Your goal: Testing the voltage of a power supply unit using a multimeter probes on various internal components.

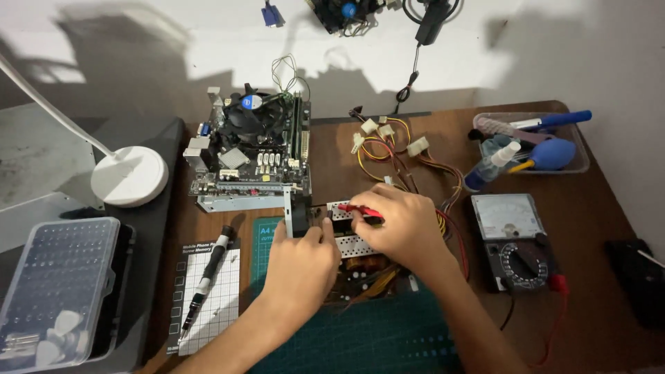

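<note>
Item: opened power supply unit — perforated metal casing with an exposed circuit board, resting on the green cutting mat at the middle of the brown desk.
Left hand: closed on the near-left edge of the unit by its black fan, thumb and fingers pressed to the metal.
Right hand: fingers pinched narrow around a red-handled probe or small tool (which of the two cannot be told), tip down at the casing top.
Handling, judged: stiff and fairly heavy; sheet-metal edges likely sharp, board parts fragile — grip the outer casing walls, never the components or wiring.
Cable loom: yellow, red and black leads with white plugs, trailing from the unit toward the wall — soft, liable to snag.
Nearby, right: analogue multimeter, just beside the right wrist.
Nearby, left: black precision screwdriver on a white grid mat.
Behind: motherboard with cooler fan.
</note>
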